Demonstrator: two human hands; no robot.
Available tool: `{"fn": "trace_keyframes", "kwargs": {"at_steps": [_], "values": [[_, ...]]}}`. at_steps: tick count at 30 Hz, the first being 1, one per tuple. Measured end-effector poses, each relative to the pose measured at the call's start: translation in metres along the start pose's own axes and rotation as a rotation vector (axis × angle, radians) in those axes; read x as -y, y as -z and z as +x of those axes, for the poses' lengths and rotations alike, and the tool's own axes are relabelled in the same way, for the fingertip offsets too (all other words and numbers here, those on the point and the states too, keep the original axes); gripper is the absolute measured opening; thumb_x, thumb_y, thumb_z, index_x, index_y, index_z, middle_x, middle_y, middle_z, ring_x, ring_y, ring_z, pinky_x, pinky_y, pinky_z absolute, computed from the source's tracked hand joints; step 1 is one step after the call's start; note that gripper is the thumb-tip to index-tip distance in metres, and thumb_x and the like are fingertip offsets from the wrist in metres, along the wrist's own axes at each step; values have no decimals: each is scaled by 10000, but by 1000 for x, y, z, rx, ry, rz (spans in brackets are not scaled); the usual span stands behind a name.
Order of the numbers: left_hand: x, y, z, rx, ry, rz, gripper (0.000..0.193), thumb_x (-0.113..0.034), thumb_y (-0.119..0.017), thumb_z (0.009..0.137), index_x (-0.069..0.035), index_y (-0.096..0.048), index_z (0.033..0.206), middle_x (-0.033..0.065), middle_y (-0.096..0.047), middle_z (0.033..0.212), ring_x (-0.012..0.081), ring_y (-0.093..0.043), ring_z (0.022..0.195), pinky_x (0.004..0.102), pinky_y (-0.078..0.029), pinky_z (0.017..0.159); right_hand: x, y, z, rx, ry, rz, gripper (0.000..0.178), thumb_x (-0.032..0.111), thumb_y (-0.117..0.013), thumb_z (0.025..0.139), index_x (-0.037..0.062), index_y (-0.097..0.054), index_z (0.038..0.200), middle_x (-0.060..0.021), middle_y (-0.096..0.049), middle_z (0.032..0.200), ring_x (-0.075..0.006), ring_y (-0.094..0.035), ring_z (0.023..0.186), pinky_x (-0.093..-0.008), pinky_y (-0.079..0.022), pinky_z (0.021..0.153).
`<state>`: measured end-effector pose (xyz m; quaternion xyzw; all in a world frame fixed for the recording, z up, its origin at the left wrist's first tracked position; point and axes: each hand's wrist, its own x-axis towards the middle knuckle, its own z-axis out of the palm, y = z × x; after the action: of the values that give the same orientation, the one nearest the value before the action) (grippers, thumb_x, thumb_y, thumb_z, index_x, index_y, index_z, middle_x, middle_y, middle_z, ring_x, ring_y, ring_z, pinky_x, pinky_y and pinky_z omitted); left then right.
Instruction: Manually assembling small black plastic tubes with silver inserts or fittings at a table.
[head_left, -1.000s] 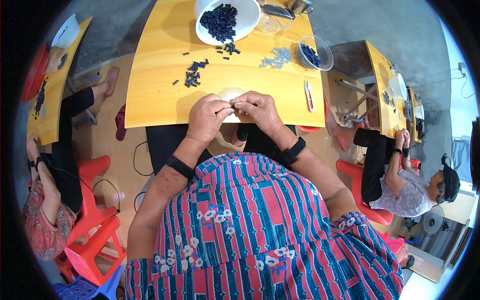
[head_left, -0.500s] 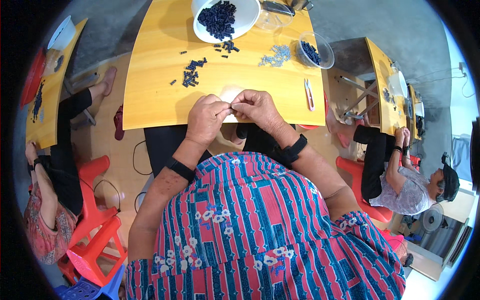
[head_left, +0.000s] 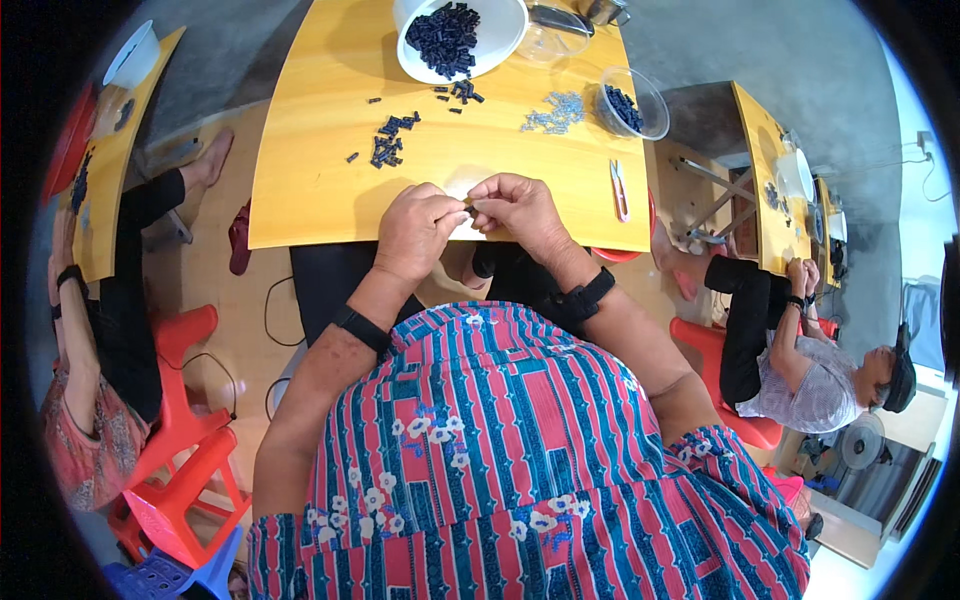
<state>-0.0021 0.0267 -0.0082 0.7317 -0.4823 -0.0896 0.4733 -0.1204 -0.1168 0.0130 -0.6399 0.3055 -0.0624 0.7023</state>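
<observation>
Above the near edge of the yellow table, my left hand (head_left: 418, 232) and my right hand (head_left: 522, 213) meet with fingertips almost touching. Between them shows a small dark piece (head_left: 471, 209), pinched by my left thumb and forefinger. My right thumb and forefinger close at its other side; whatever else they grip is too small to make out. Beyond my left hand lies a loose group of small black tubular parts (head_left: 387, 150). A scatter of small clear or silvery parts (head_left: 556, 113) is farther off to the right.
A white tub (head_left: 503, 45) of black parts stands at the far side, beside a clear lid (head_left: 548, 42). Right of it is a clear bowl (head_left: 653, 110) with more black parts. Snips (head_left: 620, 190) lie near the right edge. Other people sit at tables on both sides.
My right fingers have shifted slightly, and the dark piece between my hands now shows more. The person on the left has moved their arm farther over their table.
</observation>
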Motion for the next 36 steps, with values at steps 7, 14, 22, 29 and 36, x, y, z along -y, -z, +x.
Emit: {"fn": "trace_keyframes", "kwargs": {"at_steps": [7,14,22,29,36], "values": [[0,2,3,28,94,-64,99,-133,-743,762,-63,-720,829,94,-648,772,288,-617,767,377,-497,696,3,1,6,-25,-61,118,62,-11,-652,880,-24,-671,937,-73,-690,830,-118,-664,688,-237,-564,650],[-3,4,6,34,150,-130,101,-129,-722,788,-52,-718,853,110,-660,785,284,-633,752,367,-503,688,2,-1,5,-51,-48,179,75,7,-644,900,-19,-674,964,-69,-692,842,-118,-667,704,-233,-563,657],[-1,3,6,23,153,-124,108,-127,-714,792,-52,-717,869,117,-668,797,294,-639,753,372,-508,685,2,-3,7,-27,-31,190,85,1,-645,895,5,-676,974,-49,-688,851,-110,-659,706,-230,-553,669],[1,-1,2,22,50,-22,111,-149,-737,760,-64,-708,824,93,-649,796,297,-611,792,397,-494,712,1,-3,6,12,5,127,102,-30,-669,860,-3,-671,958,-40,-682,853,-101,-641,731,-228,-546,679],[-1,1,0,14,2,5,117,-136,-748,735,-68,-714,823,79,-644,796,294,-606,799,392,-496,716,0,-3,5,48,21,119,125,-42,-683,838,-8,-675,957,-32,-676,857,-92,-635,753,-222,-535,698]]}}
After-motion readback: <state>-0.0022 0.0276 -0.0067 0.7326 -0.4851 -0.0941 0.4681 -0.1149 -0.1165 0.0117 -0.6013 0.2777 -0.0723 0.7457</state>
